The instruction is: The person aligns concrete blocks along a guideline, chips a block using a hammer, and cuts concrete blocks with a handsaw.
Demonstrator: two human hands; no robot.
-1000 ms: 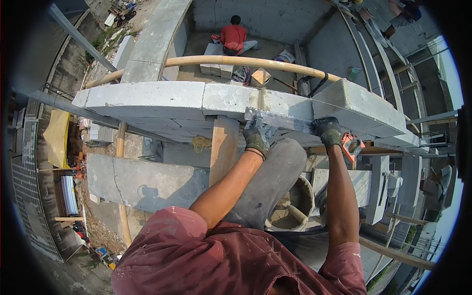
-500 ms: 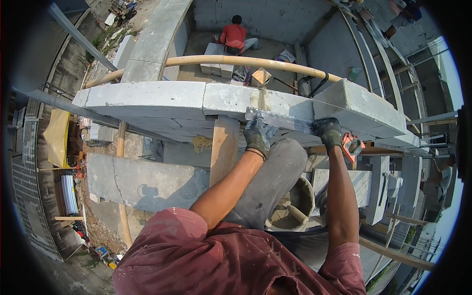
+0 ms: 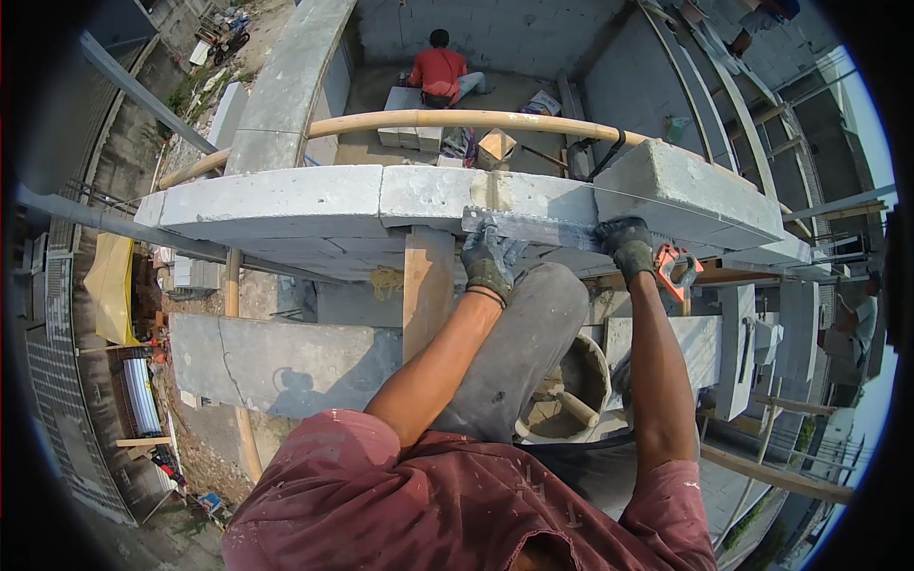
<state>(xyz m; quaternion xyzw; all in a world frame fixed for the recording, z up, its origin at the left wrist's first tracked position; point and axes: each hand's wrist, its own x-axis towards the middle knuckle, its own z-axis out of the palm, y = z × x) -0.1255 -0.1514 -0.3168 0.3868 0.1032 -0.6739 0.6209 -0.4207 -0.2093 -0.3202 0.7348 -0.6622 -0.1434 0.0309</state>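
Note:
A long flat grey metal strip [image 3: 557,232] lies along the front face of the pale block wall [image 3: 286,195]. My left hand [image 3: 490,260], in a dark glove, grips the strip near its left end. At its right end my right hand [image 3: 627,247], gloved too, is closed on it. A larger block [image 3: 690,195] sits on the wall just beyond my right hand. Right of that hand is a saw with an orange handle [image 3: 677,271]. A thin string runs across the larger block.
A bucket [image 3: 598,381] of mortar with a tool stands by my knee. A bamboo pole [image 3: 457,118] crosses behind the wall. Below the wall is a grey slab [image 3: 276,357], beside an upright plank [image 3: 428,285]. A person in red [image 3: 439,71] sits on the floor beyond.
The view has shifted slightly, so the wall and both hands appear a little further left. Both hands keep their hold on the strip.

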